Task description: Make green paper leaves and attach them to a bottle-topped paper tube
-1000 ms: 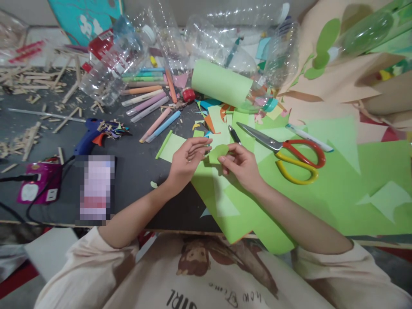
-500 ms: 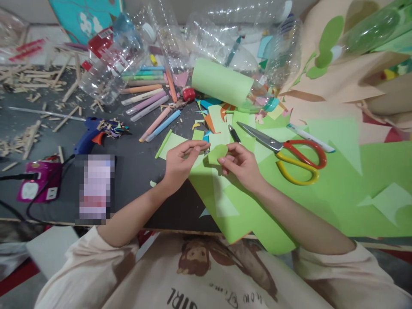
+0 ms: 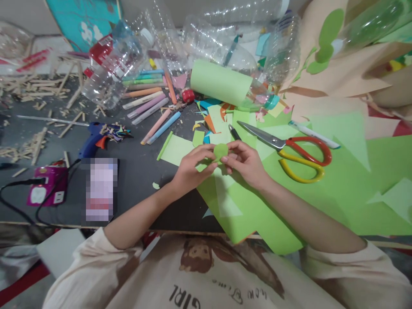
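Between my hands is a small green paper piece [image 3: 220, 151] with a rounded top edge. My right hand [image 3: 246, 162] pinches it from the right with thumb and fingers. My left hand [image 3: 195, 166] has its thumb and fingers closed on the left side of the same piece. Both hands are just above green paper sheets [image 3: 238, 223] spread over the table. To the right of my right hand lie large scissors [image 3: 283, 146] with one red and one yellow handle loop. A black pen [image 3: 234, 132] lies just beyond my fingers.
A bottle wrapped in light green paper [image 3: 220, 82] lies behind paper scraps. Several markers [image 3: 151, 105], a blue glue gun [image 3: 93, 139], a phone [image 3: 100, 189] and wood sticks [image 3: 38, 141] are on the left. Clear plastic bottles [image 3: 215, 40] crowd the back.
My left hand, apart from the paper piece earlier, has moved right and taken hold of it. The piece has turned between my fingers. The view has shifted slightly.
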Tool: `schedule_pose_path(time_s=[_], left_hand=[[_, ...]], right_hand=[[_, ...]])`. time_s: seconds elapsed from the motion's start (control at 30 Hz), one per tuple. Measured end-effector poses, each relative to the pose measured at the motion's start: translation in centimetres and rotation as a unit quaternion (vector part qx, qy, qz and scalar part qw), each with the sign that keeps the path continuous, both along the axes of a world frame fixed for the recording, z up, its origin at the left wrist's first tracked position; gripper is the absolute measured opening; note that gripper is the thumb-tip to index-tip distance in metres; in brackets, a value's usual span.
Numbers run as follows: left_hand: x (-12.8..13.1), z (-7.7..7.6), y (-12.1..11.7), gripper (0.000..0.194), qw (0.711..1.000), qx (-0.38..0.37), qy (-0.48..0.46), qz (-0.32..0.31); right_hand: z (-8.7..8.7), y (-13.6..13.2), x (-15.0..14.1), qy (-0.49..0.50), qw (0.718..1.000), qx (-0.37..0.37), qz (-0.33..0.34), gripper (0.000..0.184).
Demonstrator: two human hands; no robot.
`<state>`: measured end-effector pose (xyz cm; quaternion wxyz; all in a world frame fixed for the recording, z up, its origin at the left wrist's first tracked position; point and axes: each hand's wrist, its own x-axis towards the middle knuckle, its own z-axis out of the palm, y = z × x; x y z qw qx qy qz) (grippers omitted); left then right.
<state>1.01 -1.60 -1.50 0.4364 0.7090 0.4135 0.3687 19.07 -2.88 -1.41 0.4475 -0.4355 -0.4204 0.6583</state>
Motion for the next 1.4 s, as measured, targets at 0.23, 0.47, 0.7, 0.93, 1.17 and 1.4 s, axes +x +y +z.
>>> schedule_pose_path(time_s=[0.23, 0.47, 0.7, 0.93, 1.17, 1.4], left_hand=[[-0.1, 0.8, -0.2, 0.033, 0.996, -0.047, -0.022, -0.067], [0.2, 0.9, 0.1, 0.037, 0.997, -0.062, -0.038, -0.026], [0.3, 0.5, -0.3, 0.012, 0.995, -0.078, -0.064, 0.001], [0.4, 0.0, -0.4, 0.014, 0.995, -0.079, -0.067, 0.006], [0.2, -0.6, -0.9, 0.027, 0.992, -0.091, -0.088, 0.017], [0.2, -1.2, -1.2, 0.035, 0.985, -0.128, -0.117, -0.018]], right_hand=[[-0.2, 0.4, 0.2, 0.024, 0.999, -0.019, -0.042, 0.042], [-0.2, 0.2, 0.0, -0.005, 0.999, -0.001, -0.041, 0.044], [-0.1, -0.4, -0.3, -0.043, 0.995, 0.074, -0.045, 0.039], [-0.6, -0.7, -0.2, -0.050, 0.988, 0.128, -0.074, 0.026], [-0.8, -0.8, -0.1, -0.106, 0.976, 0.185, -0.034, 0.020], [-1.0, -0.8, 0.1, -0.125, 0.981, 0.144, -0.034, 0.020]])
